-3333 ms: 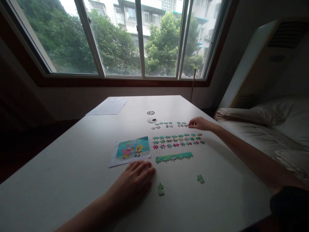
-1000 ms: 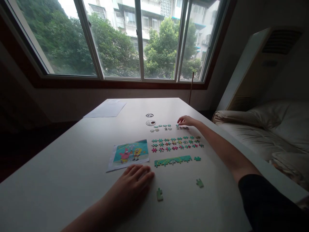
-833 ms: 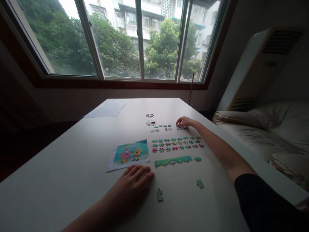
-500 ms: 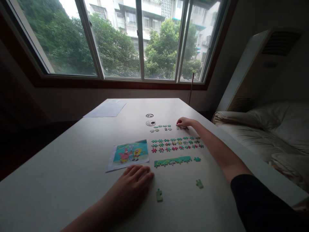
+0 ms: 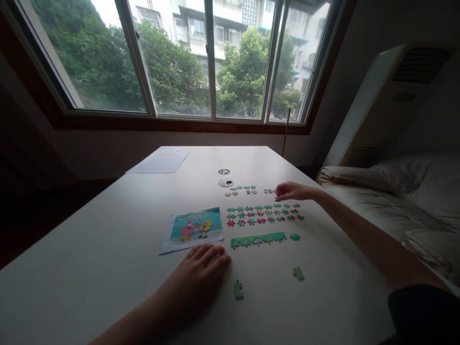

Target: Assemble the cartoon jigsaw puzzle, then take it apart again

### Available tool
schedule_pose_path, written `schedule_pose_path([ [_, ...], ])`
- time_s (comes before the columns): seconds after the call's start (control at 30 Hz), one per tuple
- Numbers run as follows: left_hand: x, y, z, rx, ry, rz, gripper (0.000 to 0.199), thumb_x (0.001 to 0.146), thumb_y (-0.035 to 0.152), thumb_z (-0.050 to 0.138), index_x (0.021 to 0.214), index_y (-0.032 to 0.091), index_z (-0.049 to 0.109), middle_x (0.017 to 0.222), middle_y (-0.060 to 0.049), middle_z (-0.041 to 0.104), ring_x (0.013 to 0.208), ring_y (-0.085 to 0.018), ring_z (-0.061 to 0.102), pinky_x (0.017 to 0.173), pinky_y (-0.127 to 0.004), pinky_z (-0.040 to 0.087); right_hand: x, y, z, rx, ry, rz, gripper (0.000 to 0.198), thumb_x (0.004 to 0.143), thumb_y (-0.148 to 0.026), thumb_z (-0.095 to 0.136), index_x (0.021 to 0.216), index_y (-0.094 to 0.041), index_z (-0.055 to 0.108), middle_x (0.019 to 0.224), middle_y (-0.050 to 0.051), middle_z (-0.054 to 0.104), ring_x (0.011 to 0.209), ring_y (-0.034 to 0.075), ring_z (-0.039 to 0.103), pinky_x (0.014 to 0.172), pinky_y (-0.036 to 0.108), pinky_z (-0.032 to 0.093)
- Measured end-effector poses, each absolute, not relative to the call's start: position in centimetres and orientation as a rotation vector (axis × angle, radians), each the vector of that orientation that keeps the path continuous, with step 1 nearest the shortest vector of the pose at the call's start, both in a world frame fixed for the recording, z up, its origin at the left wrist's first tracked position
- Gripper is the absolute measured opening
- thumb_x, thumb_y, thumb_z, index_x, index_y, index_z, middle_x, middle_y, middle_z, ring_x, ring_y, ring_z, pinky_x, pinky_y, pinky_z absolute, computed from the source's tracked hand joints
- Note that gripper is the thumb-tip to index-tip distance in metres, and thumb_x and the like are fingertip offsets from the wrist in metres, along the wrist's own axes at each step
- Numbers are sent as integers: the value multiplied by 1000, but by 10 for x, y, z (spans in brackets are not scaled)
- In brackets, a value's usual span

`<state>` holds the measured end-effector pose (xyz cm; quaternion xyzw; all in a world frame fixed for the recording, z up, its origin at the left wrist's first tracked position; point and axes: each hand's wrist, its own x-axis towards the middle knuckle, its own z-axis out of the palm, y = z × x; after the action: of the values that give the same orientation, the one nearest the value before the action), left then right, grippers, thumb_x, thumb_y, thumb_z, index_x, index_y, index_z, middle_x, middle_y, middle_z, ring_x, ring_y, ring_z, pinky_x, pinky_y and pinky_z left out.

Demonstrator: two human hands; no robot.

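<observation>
The right hand (image 5: 289,191) pinches a puzzle piece (image 5: 277,199) at two o'clock from the left hand (image 5: 205,266), which rests palm-down, loosely extended. The piece looks light, stiff; grip opposite edges.

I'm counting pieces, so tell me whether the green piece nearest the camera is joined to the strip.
No, the green piece lies on the table, apart from the strip.

- No words, numbers, brands or signs can be read.
- On the SpongeBob cartoon print (image 5: 196,226), jigsaw pieces (image 5: 238,291) and white paper sheet (image 5: 158,163), no lettering can be made out.
</observation>
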<state>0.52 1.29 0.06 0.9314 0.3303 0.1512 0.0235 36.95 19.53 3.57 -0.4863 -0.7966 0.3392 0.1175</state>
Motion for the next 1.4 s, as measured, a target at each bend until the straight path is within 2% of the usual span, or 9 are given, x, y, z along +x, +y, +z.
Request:
schedule_pose_path([
  [0.17,6,12,0,2869,1033,472,32,85,14,41,115,22,48,115,-8,53,102,-25,48,88,-42,42,389,130,37,-1321,-2348,1375,33,67,-43,65,77,-14,54,68,-1,54,63,10,48,59,23,38],
  [0.43,5,12,0,2864,1030,473,32,85,14,42,115,22,49,115,-8,53,104,-25,48,88,-42,42,402,91,28,-1420,-2345,1339,33,67,-45,65,77,-15,57,68,-1,53,64,11,47,58,23,36],
  [0.87,5,14,-1,2862,993,505,33,84,15,43,115,22,51,115,-8,53,103,-24,49,88,-40,43,407,102,31,-1421,-2379,1152,38,72,-50,60,85,-14,60,70,0,55,63,11,47,57,23,36],
  [1.13,5,13,0,2870,1008,512,32,84,15,43,115,22,50,114,-8,54,102,-24,49,88,-41,42,397,164,43,-1472,-2436,836,41,70,-52,58,84,-13,63,69,2,61,62,12,51,57,24,39],
  [1.4,4,13,2,2881,1001,501,34,84,15,42,115,22,50,114,-8,54,102,-24,49,87,-41,43,340,239,32,-1542,-2417,582,29,68,-41,65,81,-16,68,71,3,65,64,13,55,58,23,40],
])
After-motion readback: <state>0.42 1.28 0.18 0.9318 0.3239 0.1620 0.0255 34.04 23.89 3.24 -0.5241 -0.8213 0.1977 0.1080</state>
